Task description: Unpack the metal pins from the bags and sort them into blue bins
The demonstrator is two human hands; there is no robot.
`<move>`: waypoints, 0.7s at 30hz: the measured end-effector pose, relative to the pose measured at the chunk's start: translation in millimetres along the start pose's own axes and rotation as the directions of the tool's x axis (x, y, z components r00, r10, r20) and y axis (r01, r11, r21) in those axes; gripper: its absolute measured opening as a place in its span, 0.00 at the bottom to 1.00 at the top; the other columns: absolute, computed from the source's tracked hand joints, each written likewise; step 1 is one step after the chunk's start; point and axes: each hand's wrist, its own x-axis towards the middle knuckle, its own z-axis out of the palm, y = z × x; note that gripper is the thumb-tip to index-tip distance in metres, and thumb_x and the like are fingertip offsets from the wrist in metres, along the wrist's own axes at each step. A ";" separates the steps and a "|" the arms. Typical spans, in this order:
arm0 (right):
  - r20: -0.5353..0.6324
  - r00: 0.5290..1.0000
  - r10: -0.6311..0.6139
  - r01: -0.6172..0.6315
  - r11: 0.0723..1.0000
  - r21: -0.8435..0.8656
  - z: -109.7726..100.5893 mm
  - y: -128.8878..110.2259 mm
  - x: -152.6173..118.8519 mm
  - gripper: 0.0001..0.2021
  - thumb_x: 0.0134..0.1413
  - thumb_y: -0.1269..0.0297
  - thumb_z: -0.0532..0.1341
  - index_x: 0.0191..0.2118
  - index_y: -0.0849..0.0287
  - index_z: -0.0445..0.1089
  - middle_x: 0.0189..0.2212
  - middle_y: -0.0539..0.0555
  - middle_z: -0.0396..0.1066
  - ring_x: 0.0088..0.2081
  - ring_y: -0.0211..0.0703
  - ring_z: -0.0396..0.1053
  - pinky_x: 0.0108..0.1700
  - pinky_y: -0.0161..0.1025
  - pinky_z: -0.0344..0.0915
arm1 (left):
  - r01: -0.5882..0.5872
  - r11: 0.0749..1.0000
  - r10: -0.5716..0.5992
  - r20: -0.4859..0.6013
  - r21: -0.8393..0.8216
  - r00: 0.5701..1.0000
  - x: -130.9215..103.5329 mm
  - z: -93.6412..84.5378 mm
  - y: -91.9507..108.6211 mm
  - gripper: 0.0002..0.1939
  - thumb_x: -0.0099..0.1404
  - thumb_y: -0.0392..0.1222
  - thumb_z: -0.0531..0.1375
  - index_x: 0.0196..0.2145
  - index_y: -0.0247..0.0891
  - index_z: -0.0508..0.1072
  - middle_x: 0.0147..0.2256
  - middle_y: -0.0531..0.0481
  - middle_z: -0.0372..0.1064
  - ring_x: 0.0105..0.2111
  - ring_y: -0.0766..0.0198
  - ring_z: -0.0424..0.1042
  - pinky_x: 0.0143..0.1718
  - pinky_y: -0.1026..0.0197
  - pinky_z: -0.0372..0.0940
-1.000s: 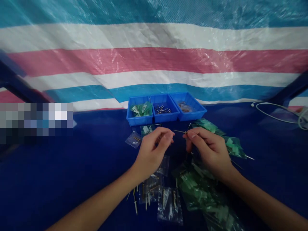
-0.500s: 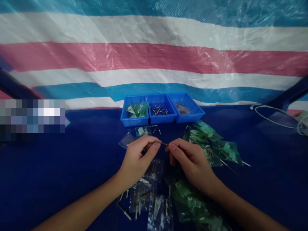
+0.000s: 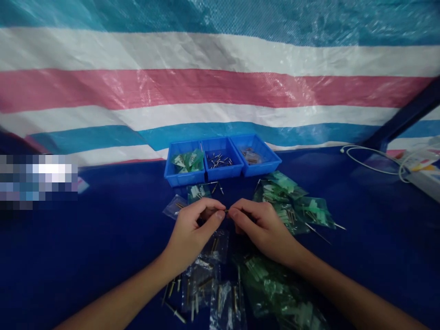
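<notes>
My left hand (image 3: 194,231) is closed in a pinch over the table. My right hand (image 3: 261,227) pinches from the other side, fingertips almost meeting the left ones. Between them shows a sliver of a thin metal rivet (image 3: 226,211); most of it is hidden by the fingers. Below my hands lie clear plastic bags (image 3: 227,300) with metal rivets inside, and green-tinted bags (image 3: 271,284) beside them. Loose rivets (image 3: 176,311) rest at the lower left. More green bags (image 3: 288,215) are spread beyond my right hand.
Three joined blue bins stand at the back: the left bin (image 3: 185,178) holds green bags, the middle bin (image 3: 223,172) loose rivets, the right bin (image 3: 263,168) clear bags. A white cable (image 3: 371,169) lies at the right. Striped sheeting (image 3: 220,87) hangs behind the blue table (image 3: 113,215).
My two hands have drawn closer together, so less of the rivet shows between the fingertips. The whole view has shifted slightly, moving the bins and bags a little left.
</notes>
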 end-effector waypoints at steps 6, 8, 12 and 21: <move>0.001 1.000 0.021 -0.021 1.000 0.013 -0.3 2.2 2.4 0.13 0.58 0.62 0.50 0.26 0.59 0.65 0.17 0.46 0.62 0.20 0.34 0.59 0.23 0.32 0.55 | 0.005 1.000 -0.006 -0.018 -0.029 1.000 -2.3 0.4 -4.7 0.06 0.61 0.40 0.55 0.32 0.39 0.71 0.24 0.53 0.68 0.24 0.66 0.67 0.24 0.65 0.60; -0.006 0.999 0.032 -0.031 0.999 0.024 -0.7 2.9 2.9 0.12 0.58 0.62 0.50 0.28 0.59 0.66 0.17 0.47 0.63 0.20 0.34 0.59 0.23 0.32 0.55 | 0.011 0.998 -0.012 -0.028 -0.059 1.000 -3.3 0.2 -6.2 0.06 0.62 0.40 0.54 0.35 0.39 0.70 0.26 0.53 0.71 0.26 0.66 0.69 0.27 0.65 0.62; 0.014 0.999 0.034 -0.035 0.999 0.036 -1.3 2.9 2.6 0.10 0.58 0.61 0.51 0.35 0.59 0.67 0.20 0.48 0.66 0.21 0.35 0.61 0.23 0.32 0.55 | -0.008 1.000 0.007 -0.092 -0.011 0.996 -4.3 -1.2 -5.6 0.07 0.64 0.40 0.53 0.38 0.40 0.69 0.26 0.53 0.73 0.26 0.66 0.71 0.26 0.66 0.62; -0.050 0.998 -0.035 0.033 0.998 -0.048 -9.1 5.8 5.1 0.11 0.59 0.63 0.51 0.30 0.58 0.66 0.21 0.48 0.65 0.21 0.35 0.61 0.22 0.31 0.56 | -0.008 0.999 0.012 -0.105 0.035 0.994 2.0 3.6 1.3 0.08 0.64 0.41 0.52 0.36 0.38 0.69 0.23 0.53 0.72 0.21 0.67 0.67 0.20 0.67 0.58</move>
